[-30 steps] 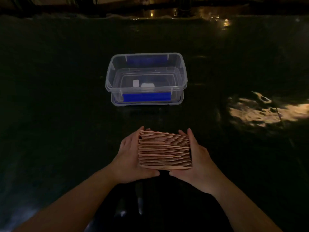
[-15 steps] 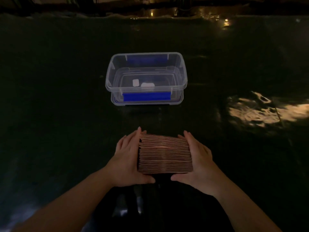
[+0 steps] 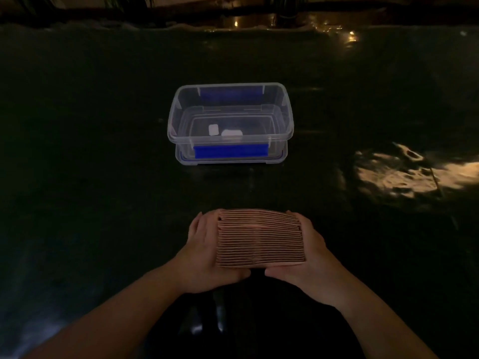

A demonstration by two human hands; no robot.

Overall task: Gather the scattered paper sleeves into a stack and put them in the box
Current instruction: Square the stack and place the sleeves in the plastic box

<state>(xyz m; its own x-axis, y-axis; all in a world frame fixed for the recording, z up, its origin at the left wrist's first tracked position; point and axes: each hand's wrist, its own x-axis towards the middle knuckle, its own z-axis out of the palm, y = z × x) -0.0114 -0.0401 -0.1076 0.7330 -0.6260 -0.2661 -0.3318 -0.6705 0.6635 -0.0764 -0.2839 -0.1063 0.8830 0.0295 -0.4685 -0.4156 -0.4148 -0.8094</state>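
Observation:
A thick stack of brown paper sleeves (image 3: 260,238) is pressed between both hands near the table's front edge, its edges facing up toward me. My left hand (image 3: 204,255) clamps the stack's left side with the thumb under its near edge. My right hand (image 3: 315,257) clamps the right side the same way. A clear plastic box (image 3: 281,110) with blue latches stands open farther back at the centre, apart from the stack. Two small white pieces lie on its floor.
The dark glossy table (image 3: 90,177) stretches wide to both sides. A bright patch of reflected light (image 3: 404,174) lies on the right. The box rests on its own lid. Dim lights glint beyond the far edge.
The stack has been squared up: its slanted, fanned edges are now even. Both hands have shifted slightly forward with it.

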